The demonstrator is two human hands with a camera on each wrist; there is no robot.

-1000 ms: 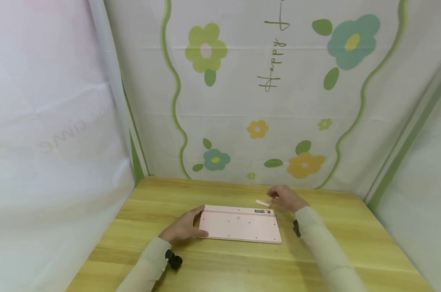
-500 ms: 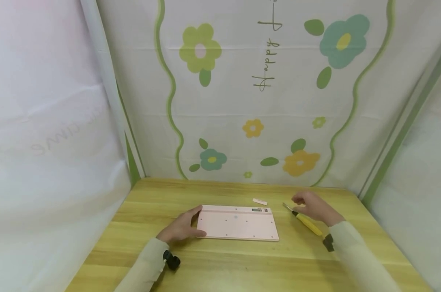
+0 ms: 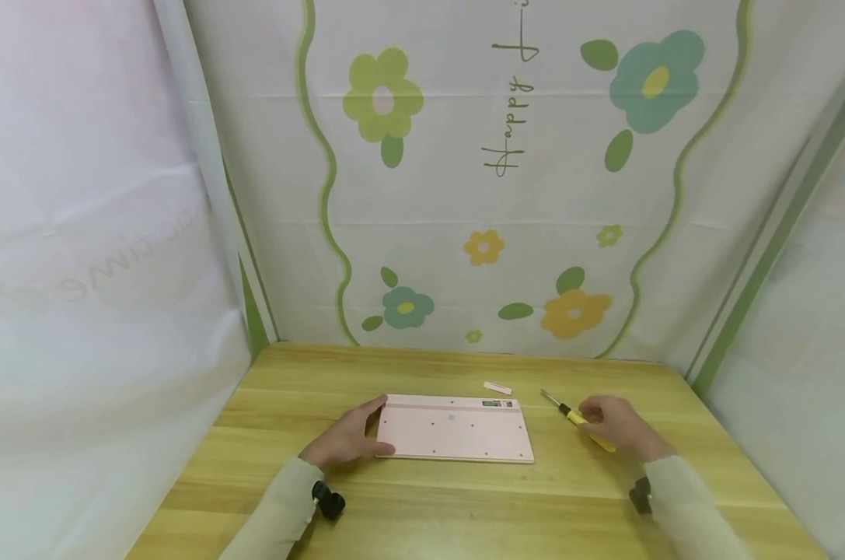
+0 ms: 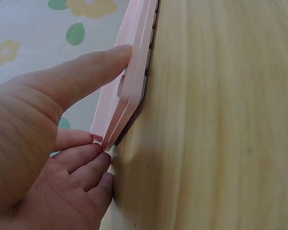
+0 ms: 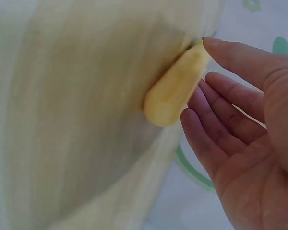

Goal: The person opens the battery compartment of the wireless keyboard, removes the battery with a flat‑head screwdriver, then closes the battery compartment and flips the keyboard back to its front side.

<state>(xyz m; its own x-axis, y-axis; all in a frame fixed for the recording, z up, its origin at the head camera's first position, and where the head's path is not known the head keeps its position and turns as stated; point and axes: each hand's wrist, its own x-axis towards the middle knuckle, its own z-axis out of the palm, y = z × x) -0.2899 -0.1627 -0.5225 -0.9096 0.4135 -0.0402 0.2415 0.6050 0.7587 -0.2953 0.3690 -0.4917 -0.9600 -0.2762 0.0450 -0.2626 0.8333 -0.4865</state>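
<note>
A pink keyboard point(image 3: 457, 432) lies face down on the wooden table, its keys showing along the underside in the left wrist view. My left hand point(image 3: 348, 437) holds its left end, thumb on the near edge and fingers at the far corner. Near the far right corner is an uncovered battery compartment point(image 3: 497, 404). Beyond that edge lies a small pink battery cover point(image 3: 497, 387). My right hand point(image 3: 621, 426) is over the yellow handle of a screwdriver point(image 3: 573, 416). In the right wrist view its thumb and extended fingers point(image 5: 206, 148) come close beside the handle.
The wooden table point(image 3: 422, 517) runs back to a hanging white cloth point(image 3: 429, 187) printed with flowers. Similar white cloth point(image 3: 93, 311) hangs along the left side, with more on the right. Small black cameras are strapped at both wrists.
My right hand has moved from beside the battery cover rightward to the screwdriver, then further along over its handle. The left hand stays on the keyboard. The view has shifted slightly.
</note>
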